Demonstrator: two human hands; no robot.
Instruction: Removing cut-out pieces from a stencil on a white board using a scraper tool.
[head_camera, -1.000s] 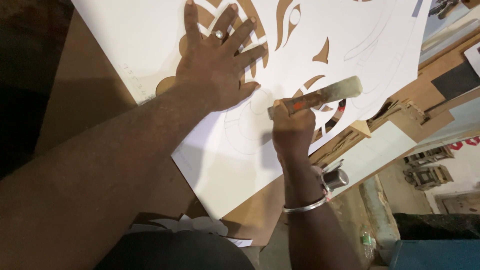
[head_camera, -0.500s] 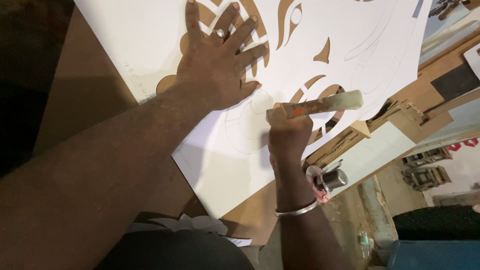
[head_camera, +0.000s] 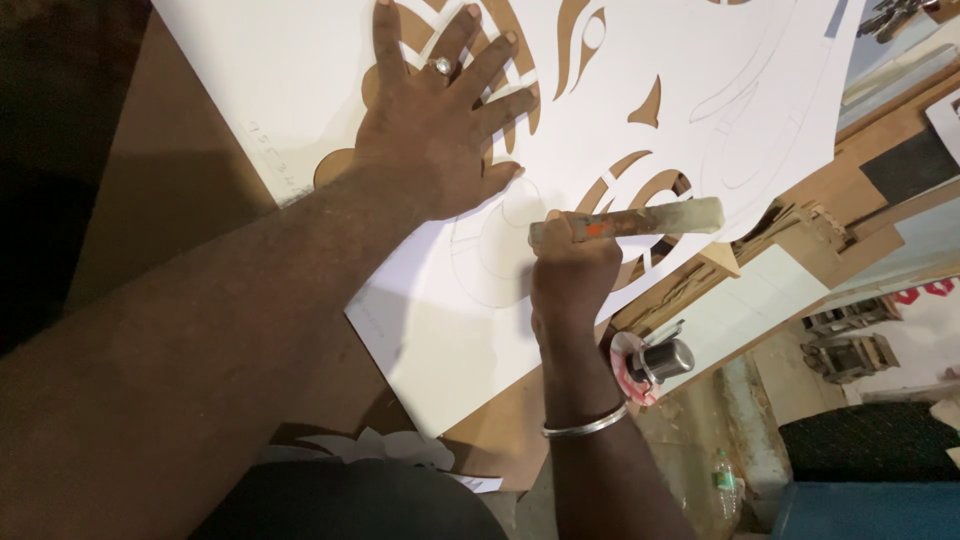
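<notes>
Left hand (head_camera: 430, 140) lay flat on the white stencil sheet (head_camera: 300, 80) — fingers spread apart, a ring (head_camera: 441, 66) on one, palm pinning the sheet to the brown board (head_camera: 190, 210). Right hand (head_camera: 570, 275) was clenched around a worn cutting tool (head_camera: 625, 222), handle lying across the fist, over the sheet's lower cut-out curves. Metal bangle (head_camera: 585, 425) on that wrist. A small metal cylinder (head_camera: 665, 360) stood just beside the board's edge.

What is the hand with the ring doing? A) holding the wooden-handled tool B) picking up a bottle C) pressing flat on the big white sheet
C: the left hand, with the ring, lies spread flat on the white sheet, while the right hand grips the wooden-handled tool.
</notes>
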